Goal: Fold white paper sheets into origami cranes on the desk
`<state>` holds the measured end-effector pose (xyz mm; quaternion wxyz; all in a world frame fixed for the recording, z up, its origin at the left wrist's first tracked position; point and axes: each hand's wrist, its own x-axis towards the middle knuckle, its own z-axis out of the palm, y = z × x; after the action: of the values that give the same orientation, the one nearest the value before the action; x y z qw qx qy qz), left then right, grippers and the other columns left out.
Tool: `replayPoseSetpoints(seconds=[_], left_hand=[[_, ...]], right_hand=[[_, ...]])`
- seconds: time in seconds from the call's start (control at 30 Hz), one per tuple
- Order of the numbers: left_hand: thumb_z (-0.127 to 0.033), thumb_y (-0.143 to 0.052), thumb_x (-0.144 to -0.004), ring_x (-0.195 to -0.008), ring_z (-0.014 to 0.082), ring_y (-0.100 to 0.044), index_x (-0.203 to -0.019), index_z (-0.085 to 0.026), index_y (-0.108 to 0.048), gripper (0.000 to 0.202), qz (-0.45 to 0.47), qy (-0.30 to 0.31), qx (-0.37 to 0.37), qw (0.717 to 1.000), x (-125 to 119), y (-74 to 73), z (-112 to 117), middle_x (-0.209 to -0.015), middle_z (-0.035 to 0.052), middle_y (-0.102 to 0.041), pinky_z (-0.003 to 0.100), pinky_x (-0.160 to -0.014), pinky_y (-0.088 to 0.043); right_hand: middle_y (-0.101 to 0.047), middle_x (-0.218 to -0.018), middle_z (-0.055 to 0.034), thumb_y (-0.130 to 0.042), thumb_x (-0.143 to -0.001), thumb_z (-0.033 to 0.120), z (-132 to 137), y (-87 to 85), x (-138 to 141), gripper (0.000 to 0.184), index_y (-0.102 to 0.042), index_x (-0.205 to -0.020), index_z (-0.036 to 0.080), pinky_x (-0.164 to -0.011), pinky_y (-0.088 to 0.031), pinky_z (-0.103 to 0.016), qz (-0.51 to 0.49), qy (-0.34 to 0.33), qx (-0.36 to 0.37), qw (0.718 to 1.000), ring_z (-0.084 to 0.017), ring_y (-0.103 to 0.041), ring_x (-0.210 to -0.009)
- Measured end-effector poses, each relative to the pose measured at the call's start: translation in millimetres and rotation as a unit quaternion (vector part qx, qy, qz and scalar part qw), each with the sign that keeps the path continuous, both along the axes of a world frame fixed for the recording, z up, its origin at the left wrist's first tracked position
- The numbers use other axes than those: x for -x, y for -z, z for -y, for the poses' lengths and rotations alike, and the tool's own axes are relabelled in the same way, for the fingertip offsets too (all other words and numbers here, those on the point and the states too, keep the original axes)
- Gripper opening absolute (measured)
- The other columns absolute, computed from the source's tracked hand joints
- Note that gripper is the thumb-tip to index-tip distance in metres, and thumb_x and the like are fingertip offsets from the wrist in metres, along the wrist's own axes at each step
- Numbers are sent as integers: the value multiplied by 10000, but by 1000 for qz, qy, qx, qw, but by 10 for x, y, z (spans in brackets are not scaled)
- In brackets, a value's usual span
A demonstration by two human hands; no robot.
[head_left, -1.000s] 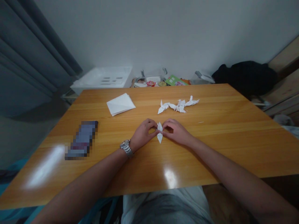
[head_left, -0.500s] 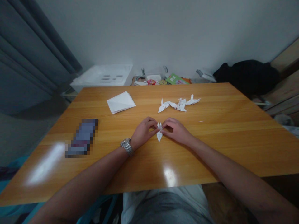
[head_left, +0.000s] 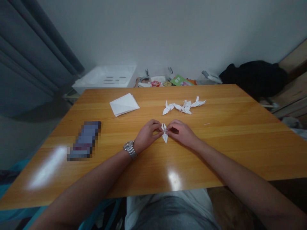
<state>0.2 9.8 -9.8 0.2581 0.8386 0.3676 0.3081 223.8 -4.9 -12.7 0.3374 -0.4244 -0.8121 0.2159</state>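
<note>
A small piece of white folded paper (head_left: 165, 138) is held between my two hands just above the wooden table. It has two narrow points at the far end and one wider point toward me. My left hand (head_left: 149, 134), with a metal watch (head_left: 130, 149) on its wrist, pinches the paper's left side. From the right, my right hand (head_left: 181, 132) pinches the other side between thumb and fingers. The fingertips cover part of the paper's middle. Beyond my hands lie several white origami cranes (head_left: 185, 107) in a cluster.
A stack of white paper (head_left: 124, 104) lies at the back left of the wooden table (head_left: 240, 143). A blurred-out phone (head_left: 85, 140) rests at the left. Behind the table's far edge stand a white tray (head_left: 105, 76) and a green packet (head_left: 181, 80).
The folded paper has tilted slightly, its near point swinging a little to the right. Both hands keep their pinch on it and have barely moved.
</note>
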Motion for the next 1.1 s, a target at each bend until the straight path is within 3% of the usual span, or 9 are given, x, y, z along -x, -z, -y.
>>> replayPoseSetpoints(seconds=[0.3, 0.5, 0.8, 1.1], left_hand=[[-304, -629, -922, -991, 199, -615, -939, -214, -700, 116, -25, 7, -30, 999, 0, -17, 15, -1075, 62, -620, 339, -915, -512], [-322, -620, -932, -1041, 212, -613, -1043, -215, -684, 167, -80, 50, -67, 993, 25, -54, 32, -1125, 69, -640, 348, -952, -501], [-331, -577, -961, -1014, 209, -629, -1023, -227, -708, 178, -126, 50, -78, 988, 34, -68, 26, -1109, 64, -660, 341, -916, -511], [-312, -502, -1000, -1027, 203, -637, -1035, -224, -718, 236, -160, 77, -105, 979, 49, -129, 29, -1135, 59, -683, 330, -916, -504]], right_hand=[[-675, -1063, -82, -669, -909, 244, -24, -5, -80, 134, -746, -1018, 230, -882, -511, -381, 25, -77, -34, 996, -218, -628, -989], [-708, -1090, -74, -629, -943, 271, -12, 4, -83, 156, -760, -1024, 245, -887, -526, -375, 43, -83, -45, 995, -212, -659, -1000], [-738, -1120, -71, -607, -957, 277, -6, 16, -101, 186, -772, -1040, 255, -890, -550, -379, 92, -87, -74, 989, -224, -690, -1014], [-741, -1182, -33, -635, -940, 247, 14, 3, -117, 227, -741, -1134, 294, -927, -567, -370, 95, -88, -50, 990, -220, -714, -1054]])
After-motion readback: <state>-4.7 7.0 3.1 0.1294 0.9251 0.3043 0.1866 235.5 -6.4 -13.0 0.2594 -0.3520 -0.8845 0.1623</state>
